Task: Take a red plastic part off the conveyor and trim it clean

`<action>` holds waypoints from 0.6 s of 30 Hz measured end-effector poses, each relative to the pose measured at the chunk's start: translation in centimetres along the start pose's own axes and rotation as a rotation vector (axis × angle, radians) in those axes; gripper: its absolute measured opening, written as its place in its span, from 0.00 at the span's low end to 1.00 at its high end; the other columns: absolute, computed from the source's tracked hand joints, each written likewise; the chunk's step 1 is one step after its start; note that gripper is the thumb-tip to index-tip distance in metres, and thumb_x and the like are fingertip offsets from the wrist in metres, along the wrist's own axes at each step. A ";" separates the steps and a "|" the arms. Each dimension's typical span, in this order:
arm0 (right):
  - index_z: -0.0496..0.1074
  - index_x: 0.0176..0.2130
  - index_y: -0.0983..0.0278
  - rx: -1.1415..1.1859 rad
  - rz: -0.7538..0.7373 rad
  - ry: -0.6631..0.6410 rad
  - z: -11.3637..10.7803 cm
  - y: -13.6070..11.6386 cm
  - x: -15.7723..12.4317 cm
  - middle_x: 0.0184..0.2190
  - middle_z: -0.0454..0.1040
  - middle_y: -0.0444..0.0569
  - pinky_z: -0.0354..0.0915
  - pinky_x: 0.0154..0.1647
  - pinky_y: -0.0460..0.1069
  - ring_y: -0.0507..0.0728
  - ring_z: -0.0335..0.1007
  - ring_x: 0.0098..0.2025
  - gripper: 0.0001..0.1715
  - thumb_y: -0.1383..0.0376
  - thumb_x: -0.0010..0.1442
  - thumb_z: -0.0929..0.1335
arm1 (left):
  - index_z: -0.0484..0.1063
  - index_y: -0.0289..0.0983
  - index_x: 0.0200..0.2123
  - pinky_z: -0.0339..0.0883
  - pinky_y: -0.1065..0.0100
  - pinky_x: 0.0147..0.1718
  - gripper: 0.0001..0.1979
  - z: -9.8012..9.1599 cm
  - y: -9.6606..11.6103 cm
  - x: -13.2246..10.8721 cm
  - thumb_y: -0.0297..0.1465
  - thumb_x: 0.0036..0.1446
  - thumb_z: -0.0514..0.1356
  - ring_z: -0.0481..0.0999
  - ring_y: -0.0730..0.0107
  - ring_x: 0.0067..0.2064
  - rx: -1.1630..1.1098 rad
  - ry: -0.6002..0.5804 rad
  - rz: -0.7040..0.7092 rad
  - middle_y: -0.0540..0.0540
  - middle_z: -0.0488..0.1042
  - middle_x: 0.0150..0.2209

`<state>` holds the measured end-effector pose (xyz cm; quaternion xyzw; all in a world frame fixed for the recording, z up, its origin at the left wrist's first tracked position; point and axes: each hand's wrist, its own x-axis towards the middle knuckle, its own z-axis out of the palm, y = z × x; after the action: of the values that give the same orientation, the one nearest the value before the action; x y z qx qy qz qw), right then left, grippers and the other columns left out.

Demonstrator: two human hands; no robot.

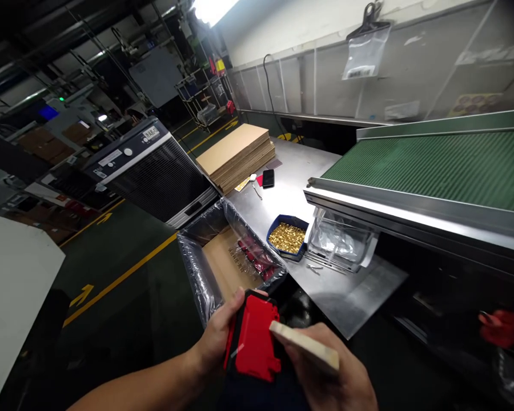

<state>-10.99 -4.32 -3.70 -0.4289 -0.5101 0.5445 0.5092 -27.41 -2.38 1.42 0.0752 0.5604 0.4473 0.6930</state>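
While the left hand (216,337) wraps its fingers around the red moulded plastic part with a black back (253,337), holding it upright just off the near edge of the steel tabletop (291,188), the right hand (329,377) is closed on a flat pale wooden stick (305,345) whose end touches the part's right edge. Doing this well seems to call for a firm, steady left grip so the part cannot twist, and for keeping the stick flat and pressing with measured force, so it seats or scrapes along the edge without slipping toward the left fingers. Beyond the hands, at the tabletop's near left corner, stands a cardboard box lined with clear plastic film (223,257), with more red parts lying along its right side. Just beside it on the tabletop sits a small blue tray of brass-coloured pieces (286,237), and next to that a clear plastic container (340,242) under the edge of the green ribbed conveyor belt (432,165). Toward the far edge lie a stack of flat cardboard sheets (237,155) and a black phone (268,178).
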 end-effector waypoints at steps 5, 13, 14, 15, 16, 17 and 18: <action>0.74 0.44 0.57 -0.042 -0.168 -0.051 -0.5 1.0 -0.3 0.35 0.73 0.43 0.67 0.37 0.43 0.48 0.72 0.35 0.10 0.68 0.61 0.69 | 0.77 0.31 0.42 0.74 0.66 0.36 0.30 0.3 -0.6 -0.3 0.49 0.44 0.72 0.80 0.61 0.34 -0.004 0.009 -0.044 0.39 0.80 0.34; 0.74 0.44 0.60 -0.080 -0.270 -0.052 -1.3 0.6 -0.4 0.34 0.74 0.45 0.68 0.36 0.43 0.49 0.72 0.34 0.10 0.69 0.61 0.69 | 0.77 0.29 0.38 0.75 0.65 0.37 0.23 0.9 -2.0 -0.3 0.47 0.56 0.64 0.79 0.61 0.33 -0.045 -0.067 -0.085 0.38 0.80 0.33; 0.75 0.43 0.60 -0.084 -0.253 -0.042 -1.8 0.8 -0.5 0.35 0.75 0.46 0.69 0.36 0.43 0.50 0.73 0.35 0.10 0.68 0.61 0.69 | 0.77 0.29 0.39 0.75 0.65 0.37 0.24 0.9 -1.9 -0.2 0.48 0.59 0.61 0.80 0.61 0.33 -0.077 -0.070 -0.108 0.38 0.80 0.34; 0.75 0.42 0.61 -0.079 -0.191 -0.008 -2.4 1.2 -0.7 0.35 0.76 0.47 0.70 0.36 0.43 0.50 0.73 0.35 0.08 0.66 0.60 0.69 | 0.77 0.29 0.41 0.75 0.64 0.36 0.25 1.0 -1.8 -0.2 0.48 0.61 0.59 0.80 0.61 0.33 -0.107 -0.066 -0.120 0.38 0.80 0.35; 0.76 0.41 0.63 -0.072 -0.075 0.055 -3.0 1.8 -0.9 0.35 0.77 0.49 0.70 0.34 0.43 0.52 0.74 0.34 0.10 0.62 0.58 0.71 | 0.76 0.30 0.44 0.75 0.64 0.36 0.26 1.0 -1.5 -0.2 0.49 0.62 0.57 0.80 0.61 0.34 -0.131 -0.067 -0.121 0.38 0.80 0.36; 0.76 0.40 0.65 -0.062 0.088 0.121 -3.7 2.7 -1.0 0.35 0.78 0.51 0.71 0.34 0.43 0.54 0.75 0.34 0.16 0.57 0.55 0.73 | 0.75 0.30 0.46 0.75 0.64 0.37 0.27 1.1 -1.2 -0.2 0.50 0.62 0.56 0.80 0.60 0.35 -0.147 -0.077 -0.123 0.38 0.80 0.37; 0.77 0.40 0.67 -0.060 0.263 0.186 -4.3 3.8 -1.0 0.35 0.79 0.53 0.72 0.33 0.44 0.56 0.76 0.35 0.24 0.51 0.51 0.74 | 0.74 0.30 0.48 0.75 0.63 0.37 0.29 1.1 -0.9 -0.2 0.51 0.62 0.55 0.80 0.59 0.35 -0.158 -0.098 -0.125 0.37 0.79 0.38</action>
<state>-7.07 -4.62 -8.03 -0.5557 -0.4160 0.5491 0.4655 -26.02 -2.65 1.42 0.0070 0.4925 0.4420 0.7497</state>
